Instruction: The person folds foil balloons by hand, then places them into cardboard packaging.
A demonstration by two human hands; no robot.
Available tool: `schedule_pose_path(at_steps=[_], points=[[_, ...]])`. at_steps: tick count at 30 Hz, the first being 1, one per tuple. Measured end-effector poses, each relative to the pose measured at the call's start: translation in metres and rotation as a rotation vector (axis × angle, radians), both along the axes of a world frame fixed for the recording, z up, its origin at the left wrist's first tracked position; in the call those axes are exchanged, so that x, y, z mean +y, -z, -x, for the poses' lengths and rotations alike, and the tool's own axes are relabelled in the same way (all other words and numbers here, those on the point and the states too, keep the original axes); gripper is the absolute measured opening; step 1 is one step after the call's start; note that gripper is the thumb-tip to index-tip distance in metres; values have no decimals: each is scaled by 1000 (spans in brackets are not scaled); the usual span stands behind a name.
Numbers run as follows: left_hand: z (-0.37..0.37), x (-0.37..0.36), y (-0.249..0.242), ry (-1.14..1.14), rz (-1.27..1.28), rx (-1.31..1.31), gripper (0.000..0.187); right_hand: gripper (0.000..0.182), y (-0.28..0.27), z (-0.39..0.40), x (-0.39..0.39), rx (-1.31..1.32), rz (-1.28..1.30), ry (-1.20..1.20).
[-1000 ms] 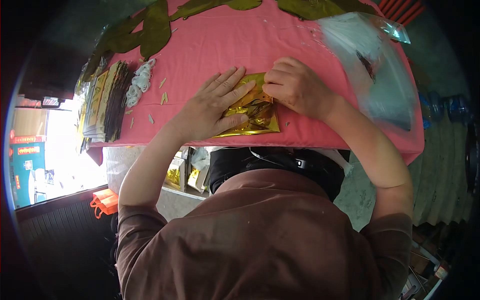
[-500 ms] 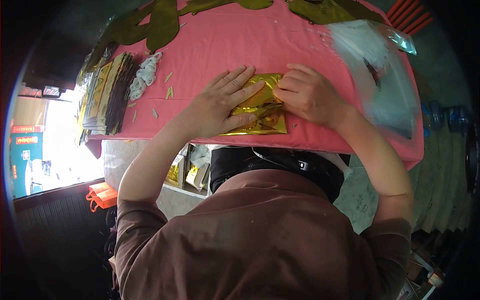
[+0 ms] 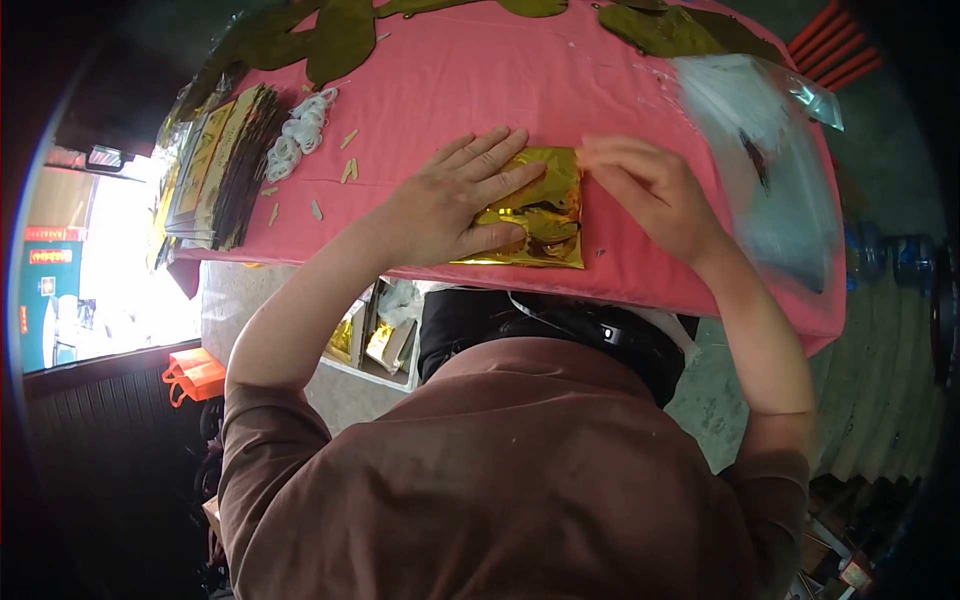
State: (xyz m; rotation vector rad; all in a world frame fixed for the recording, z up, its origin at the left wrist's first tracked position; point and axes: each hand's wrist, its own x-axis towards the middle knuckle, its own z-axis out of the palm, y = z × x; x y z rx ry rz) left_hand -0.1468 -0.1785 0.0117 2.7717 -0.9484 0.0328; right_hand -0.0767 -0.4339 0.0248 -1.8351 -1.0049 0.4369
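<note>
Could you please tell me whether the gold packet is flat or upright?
Flat: the gold packet lies on the pink cloth under the left hand.

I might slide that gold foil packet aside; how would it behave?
The gold foil packet looks light, being thin and flat. Its wrinkled surface suggests it may flex. The shiny foil could slip on the pink cloth.

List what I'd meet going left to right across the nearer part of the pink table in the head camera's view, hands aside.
Stack of printed packets → white bands → shiny gold packet → clear plastic bags.
</note>
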Motion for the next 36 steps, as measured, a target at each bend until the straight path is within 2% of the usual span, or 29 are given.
schedule_pose_path(at_steps=[3, 5, 6, 8, 17, 22, 29, 31, 32, 34, 35, 36], points=[[0, 3, 4, 10, -18, -33, 66, 33, 3, 8, 37, -134, 51, 103], [-1, 5, 7, 16, -38, -70, 69, 46, 20, 19, 52, -475, 204, 143], [-1, 5, 7, 13, -15, -69, 70, 46, 25, 23, 53, -472, 203, 133], [0, 4, 8, 6, 12, -61, 71, 59, 30, 32, 53, -676, 357, 136], [3, 10, 0, -8, 92, 11, 83, 68, 29, 32, 50, -797, 480, 86], [24, 31, -11, -14, -74, 70, 92, 70, 29, 33, 49, -814, 508, 78], [50, 50, -24, -40, -137, 113, 99, 74, 28, 33, 51, -813, 536, 75], [50, 49, -16, -104, 73, 62, 93, 76, 29, 32, 51, -834, 522, 85], [48, 47, -14, -103, 68, 53, 93, 78, 29, 32, 51, -851, 514, 90], [42, 38, -12, -8, 219, 31, 81, 76, 26, 33, 52, -822, 536, 78], [42, 32, -13, 13, 265, -43, 60, 75, 25, 33, 51, -784, 563, 61], [40, 30, -12, 14, 266, -51, 60, 75, 24, 33, 51, -792, 564, 63]])
